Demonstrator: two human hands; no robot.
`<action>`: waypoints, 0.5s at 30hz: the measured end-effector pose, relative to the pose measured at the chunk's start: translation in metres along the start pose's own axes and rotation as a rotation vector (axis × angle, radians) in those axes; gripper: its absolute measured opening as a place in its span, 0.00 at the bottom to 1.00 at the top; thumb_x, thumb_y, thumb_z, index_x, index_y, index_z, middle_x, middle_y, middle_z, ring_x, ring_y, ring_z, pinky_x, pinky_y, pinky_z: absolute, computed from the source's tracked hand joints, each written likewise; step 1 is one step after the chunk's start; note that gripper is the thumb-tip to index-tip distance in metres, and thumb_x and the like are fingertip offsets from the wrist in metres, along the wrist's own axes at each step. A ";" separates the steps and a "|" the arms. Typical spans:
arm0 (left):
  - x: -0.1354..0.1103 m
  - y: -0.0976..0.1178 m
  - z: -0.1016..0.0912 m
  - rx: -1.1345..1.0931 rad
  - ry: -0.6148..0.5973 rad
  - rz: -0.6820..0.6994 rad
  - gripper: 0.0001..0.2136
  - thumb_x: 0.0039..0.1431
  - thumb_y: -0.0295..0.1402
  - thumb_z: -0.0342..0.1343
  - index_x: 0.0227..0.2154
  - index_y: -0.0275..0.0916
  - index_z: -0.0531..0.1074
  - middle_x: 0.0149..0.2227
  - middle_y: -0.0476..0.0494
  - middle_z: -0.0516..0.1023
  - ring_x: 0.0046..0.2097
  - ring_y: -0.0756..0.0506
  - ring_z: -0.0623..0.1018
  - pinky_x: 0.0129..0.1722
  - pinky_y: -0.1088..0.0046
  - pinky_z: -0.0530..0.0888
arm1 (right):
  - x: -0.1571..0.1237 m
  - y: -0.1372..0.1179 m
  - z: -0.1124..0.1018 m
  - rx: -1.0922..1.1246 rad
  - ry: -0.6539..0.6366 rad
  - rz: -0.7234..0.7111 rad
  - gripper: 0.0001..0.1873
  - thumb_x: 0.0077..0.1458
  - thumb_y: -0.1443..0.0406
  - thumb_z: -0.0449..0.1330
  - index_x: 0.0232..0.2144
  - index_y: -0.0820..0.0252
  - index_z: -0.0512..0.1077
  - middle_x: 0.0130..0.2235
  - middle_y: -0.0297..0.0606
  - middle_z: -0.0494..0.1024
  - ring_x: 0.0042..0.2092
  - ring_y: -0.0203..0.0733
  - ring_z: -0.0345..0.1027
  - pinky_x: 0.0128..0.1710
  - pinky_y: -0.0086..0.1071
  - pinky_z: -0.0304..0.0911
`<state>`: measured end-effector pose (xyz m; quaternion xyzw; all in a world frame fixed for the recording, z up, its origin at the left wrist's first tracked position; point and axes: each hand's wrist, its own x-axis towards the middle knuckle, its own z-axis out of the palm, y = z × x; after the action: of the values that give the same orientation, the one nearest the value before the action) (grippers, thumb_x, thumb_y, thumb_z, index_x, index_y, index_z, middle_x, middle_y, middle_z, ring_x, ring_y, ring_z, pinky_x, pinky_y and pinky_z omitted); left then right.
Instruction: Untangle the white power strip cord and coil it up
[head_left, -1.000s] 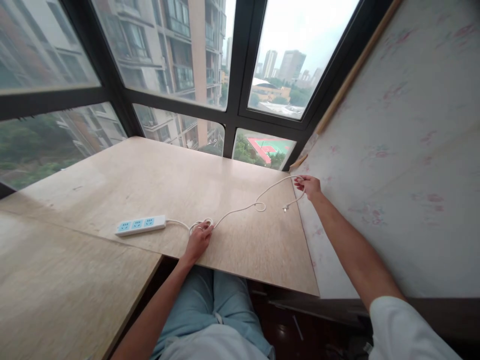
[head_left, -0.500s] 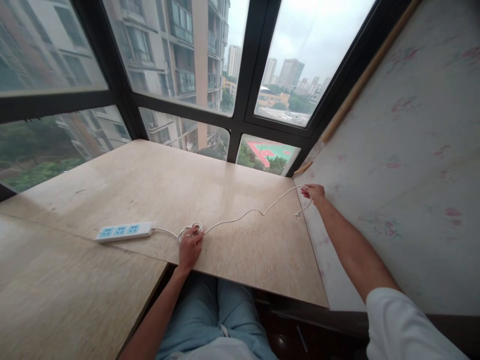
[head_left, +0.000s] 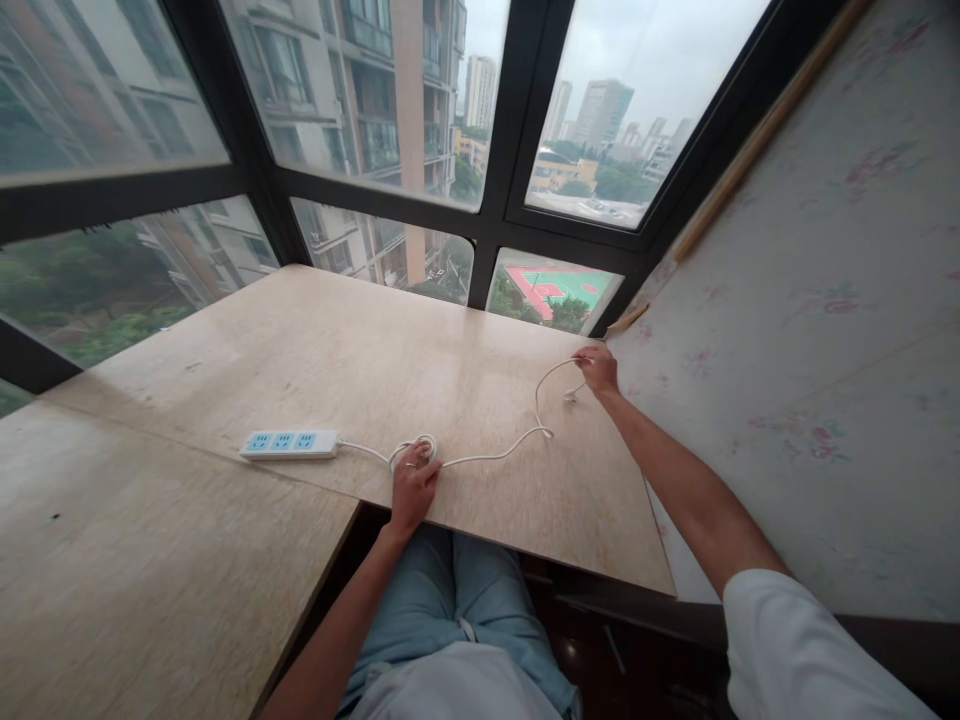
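Note:
A white power strip point(head_left: 288, 444) with blue sockets lies on the pale wooden tabletop point(head_left: 360, 350). Its white cord point(head_left: 501, 455) runs right into a small coil, then curves loosely toward the wall. My left hand point(head_left: 414, 484) presses down on the coil near the table's front edge, fingers curled over it. My right hand point(head_left: 597, 368) is stretched out to the far right, pinching the cord close to its end. The plug point(head_left: 571, 397) dangles just below that hand.
Dark-framed windows point(head_left: 495, 200) close off the far side of the table. A papered wall point(head_left: 810, 330) stands directly to the right. A second wooden surface point(head_left: 135, 560) adjoins at the left. My legs in light blue trousers point(head_left: 457, 610) are under the table edge.
My right hand has moved inward and back toward me with the cord end, so the formerly taut cord now sags in a loose curve. My left hand stays on the coil.

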<state>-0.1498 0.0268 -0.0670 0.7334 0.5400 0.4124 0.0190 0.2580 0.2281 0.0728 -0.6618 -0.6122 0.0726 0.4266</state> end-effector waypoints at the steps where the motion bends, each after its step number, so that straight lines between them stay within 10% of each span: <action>1: -0.002 0.006 0.001 0.002 -0.010 0.017 0.10 0.59 0.28 0.53 0.35 0.43 0.80 0.52 0.39 0.72 0.59 0.39 0.67 0.55 0.54 0.68 | 0.000 -0.004 0.005 -0.011 0.021 -0.072 0.09 0.43 0.73 0.59 0.26 0.59 0.78 0.38 0.39 0.78 0.45 0.45 0.67 0.52 0.38 0.58; 5: -0.006 0.022 0.004 -0.020 -0.085 0.102 0.11 0.58 0.27 0.52 0.41 0.40 0.77 0.56 0.38 0.69 0.62 0.38 0.64 0.56 0.54 0.67 | -0.006 -0.009 0.018 -0.066 0.000 -0.225 0.08 0.43 0.73 0.59 0.24 0.59 0.77 0.37 0.40 0.76 0.43 0.44 0.66 0.50 0.39 0.58; 15: -0.005 -0.001 -0.044 -0.010 -0.007 -0.117 0.16 0.59 0.28 0.47 0.49 0.38 0.71 0.55 0.38 0.70 0.61 0.42 0.64 0.60 0.59 0.64 | -0.063 0.049 0.009 -0.188 -0.172 0.188 0.08 0.40 0.74 0.59 0.26 0.64 0.76 0.28 0.39 0.75 0.31 0.39 0.66 0.38 0.32 0.63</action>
<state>-0.1780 0.0048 -0.0415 0.7019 0.5800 0.4106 0.0486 0.2737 0.1832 0.0083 -0.7446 -0.5858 0.1110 0.3002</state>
